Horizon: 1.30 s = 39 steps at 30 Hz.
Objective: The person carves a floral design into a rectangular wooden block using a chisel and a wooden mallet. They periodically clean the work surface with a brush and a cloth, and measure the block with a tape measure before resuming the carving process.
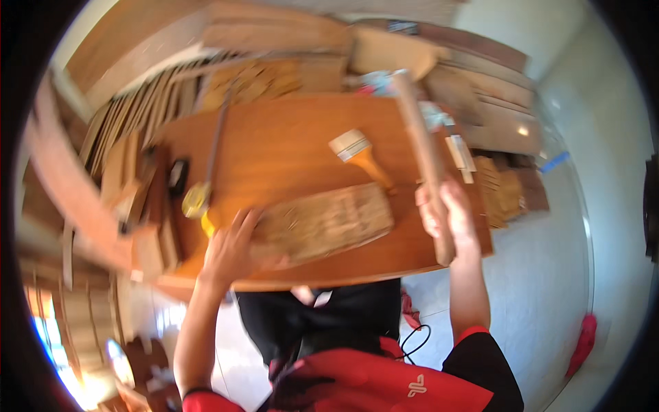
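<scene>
A thick carved-looking wooden board point(329, 220) with a rough, pale brown face lies at the near side of the table. My left hand point(235, 248) holds its left end, the thumb along the near edge and the fingers toward the far edge; motion blurs them. In my right hand point(446, 209), closed around its lower part, is a long narrow wooden strip point(419, 130), raised and tilted at the table's right side. Between the strip and the board rests a wide flat paintbrush point(368, 163) with pale bristles and an orange handle, apart from both hands.
The brown wooden table point(274, 151) carries a yellow tape measure point(196, 201), a long thin rod point(218, 141) and a black object point(178, 177) on its left. Wood pieces point(154, 240) crowd the left edge. Stacked boards point(274, 31) line the far side. A pale wall point(604, 137) stands right.
</scene>
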### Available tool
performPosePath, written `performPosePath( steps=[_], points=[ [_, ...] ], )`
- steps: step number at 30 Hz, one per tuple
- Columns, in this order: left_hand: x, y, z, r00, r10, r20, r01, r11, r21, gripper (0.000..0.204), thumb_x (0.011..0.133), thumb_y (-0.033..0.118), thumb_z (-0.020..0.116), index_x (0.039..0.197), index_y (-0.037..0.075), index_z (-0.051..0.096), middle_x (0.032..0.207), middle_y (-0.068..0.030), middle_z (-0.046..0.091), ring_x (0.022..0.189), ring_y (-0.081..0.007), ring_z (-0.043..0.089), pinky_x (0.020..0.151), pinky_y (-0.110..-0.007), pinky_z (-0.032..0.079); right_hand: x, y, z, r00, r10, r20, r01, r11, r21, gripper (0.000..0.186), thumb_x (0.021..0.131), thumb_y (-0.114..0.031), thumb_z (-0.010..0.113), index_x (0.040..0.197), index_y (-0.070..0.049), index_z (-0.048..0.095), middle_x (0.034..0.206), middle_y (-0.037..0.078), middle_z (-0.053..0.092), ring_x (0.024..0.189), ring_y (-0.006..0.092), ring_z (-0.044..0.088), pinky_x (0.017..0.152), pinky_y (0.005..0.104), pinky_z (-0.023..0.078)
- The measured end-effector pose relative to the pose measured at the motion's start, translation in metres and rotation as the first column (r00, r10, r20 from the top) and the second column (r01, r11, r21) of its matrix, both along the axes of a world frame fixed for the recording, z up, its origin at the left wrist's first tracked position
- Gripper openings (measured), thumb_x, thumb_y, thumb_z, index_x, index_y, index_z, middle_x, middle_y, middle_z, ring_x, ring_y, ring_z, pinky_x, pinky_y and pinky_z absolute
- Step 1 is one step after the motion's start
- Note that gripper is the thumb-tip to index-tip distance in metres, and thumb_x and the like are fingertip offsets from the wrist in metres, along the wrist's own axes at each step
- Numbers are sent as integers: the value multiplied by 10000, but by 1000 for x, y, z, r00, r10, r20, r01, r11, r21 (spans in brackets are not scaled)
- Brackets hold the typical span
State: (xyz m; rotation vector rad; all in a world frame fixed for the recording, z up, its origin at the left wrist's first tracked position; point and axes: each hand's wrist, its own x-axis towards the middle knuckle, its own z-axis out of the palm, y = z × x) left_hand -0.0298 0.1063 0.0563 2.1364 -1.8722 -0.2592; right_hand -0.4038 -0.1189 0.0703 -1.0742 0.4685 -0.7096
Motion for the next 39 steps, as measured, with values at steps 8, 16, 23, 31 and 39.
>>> performPosePath(
  steps=[8,16,23,31,39],
  points=[
    [39,21,55,651,185,-737,-254,967,18,394,1078,132,471,1450,40,381,938,-122,718,690,-151,668,608,-271,516,95,39,20,990,11,-139,-54,949,-310,716,1082,-220,524,1671,-136,127,1073,231,725,505,209,670,433,317,550],
    [28,19,41,647,303,-700,-308,943,124,410,1093,195,521,1466,77,397,638,-54,645,460,-87,556,439,-236,435,120,35,1,986,152,-67,-164,959,-233,634,1104,-231,509,1665,-168,219,1008,172,679,479,168,630,417,291,523],
    [20,3,16,636,215,-741,-169,976,138,249,1089,207,463,1169,9,591,557,2,474,462,-73,464,467,-252,347,126,30,-42,977,149,-156,-183,955,-232,460,1100,-217,517,1536,-74,472,988,159,679,477,159,622,439,276,512],
    [25,0,6,297,82,-951,-51,996,70,372,914,67,378,1232,-25,547,836,-53,585,686,-99,473,645,-260,379,122,27,-42,982,142,-122,-156,980,-121,436,1095,-250,511,1484,-53,491,968,185,666,465,162,610,431,274,485],
    [25,6,-20,275,-82,-958,-269,950,-158,302,1019,-21,547,1301,45,464,1027,-88,611,722,-66,523,583,-201,415,126,26,-42,990,114,-83,-120,990,-69,455,1090,-247,495,1489,-32,454,938,211,648,430,157,580,400,276,470]
  ],
)
